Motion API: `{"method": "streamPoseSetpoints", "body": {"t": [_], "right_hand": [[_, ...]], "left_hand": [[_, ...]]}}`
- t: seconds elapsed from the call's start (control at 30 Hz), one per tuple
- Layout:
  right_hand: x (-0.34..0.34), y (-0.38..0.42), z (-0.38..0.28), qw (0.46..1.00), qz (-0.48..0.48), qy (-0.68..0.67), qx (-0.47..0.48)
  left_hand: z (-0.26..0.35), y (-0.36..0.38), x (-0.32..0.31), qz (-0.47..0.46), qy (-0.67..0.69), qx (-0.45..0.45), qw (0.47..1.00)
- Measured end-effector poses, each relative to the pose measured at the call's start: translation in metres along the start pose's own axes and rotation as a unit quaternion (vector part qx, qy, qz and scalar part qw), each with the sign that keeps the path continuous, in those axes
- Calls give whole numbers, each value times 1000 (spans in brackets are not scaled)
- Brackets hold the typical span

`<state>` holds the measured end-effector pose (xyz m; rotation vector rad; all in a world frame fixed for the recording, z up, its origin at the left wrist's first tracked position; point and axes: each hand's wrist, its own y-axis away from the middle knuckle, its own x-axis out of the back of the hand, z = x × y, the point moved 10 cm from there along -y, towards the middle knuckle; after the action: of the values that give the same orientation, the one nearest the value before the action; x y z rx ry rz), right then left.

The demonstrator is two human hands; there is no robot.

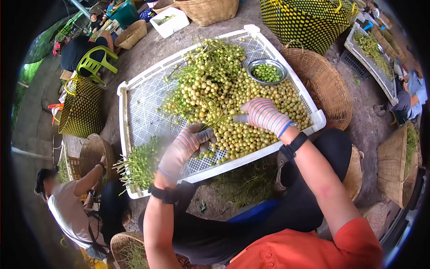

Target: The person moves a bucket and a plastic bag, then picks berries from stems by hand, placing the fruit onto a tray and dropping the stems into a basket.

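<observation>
My left hand [193, 140], in a striped glove with grey fingertips, pinches a thin green stem [218, 121] above the tray. The stem runs right to my right hand [265, 115], also gloved, whose fingers close near its far end; any fruit between them is hidden. Beneath both hands, loose round yellow-green fruits [251, 139] cover the right part of a white mesh tray [148, 101]. A heap of fruit still on stems [206, 71] lies beyond my left hand. Bare stems [141, 166] are piled at the tray's near left corner.
A metal bowl of greener fruits [267, 71] sits at the tray's right side. Right of the tray stands a round wicker basket [320, 83]; behind is a yellow-black woven basket [309, 22]. A person [74, 201] sits at left, near a green chair [95, 62].
</observation>
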<state>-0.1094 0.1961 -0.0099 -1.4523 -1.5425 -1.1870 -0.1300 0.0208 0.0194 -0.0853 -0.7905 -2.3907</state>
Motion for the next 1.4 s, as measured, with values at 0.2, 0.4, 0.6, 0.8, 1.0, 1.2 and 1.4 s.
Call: {"method": "streamPoseSetpoints", "body": {"t": [0.2, 0.4, 0.6, 0.8, 1.0, 1.2, 1.4], "right_hand": [[-1, 3, 21, 999, 28, -12, 43], [21, 2, -6, 976, 88, -176, 93], [-11, -12, 17, 970, 38, -239, -24], [1, 1, 26, 991, -28, -58, -121], [5, -7, -6, 955, 58, -287, 38], [-11, -9, -19, 811, 33, -584, -1], [4, -6, 6, 975, 90, -194, -59]], "left_hand": [[6, 4, 9, -15, 15, -23, 1000], [17, 6, 0, -24, 25, -36, 999], [17, 8, -1, -13, 67, -51, 996], [8, 3, 5, 6, 24, -33, 999], [19, 5, 6, -12, 89, -38, 995], [16, 2, 6, -10, 89, -44, 995], [18, -2, 10, -31, 151, -82, 985]]}}
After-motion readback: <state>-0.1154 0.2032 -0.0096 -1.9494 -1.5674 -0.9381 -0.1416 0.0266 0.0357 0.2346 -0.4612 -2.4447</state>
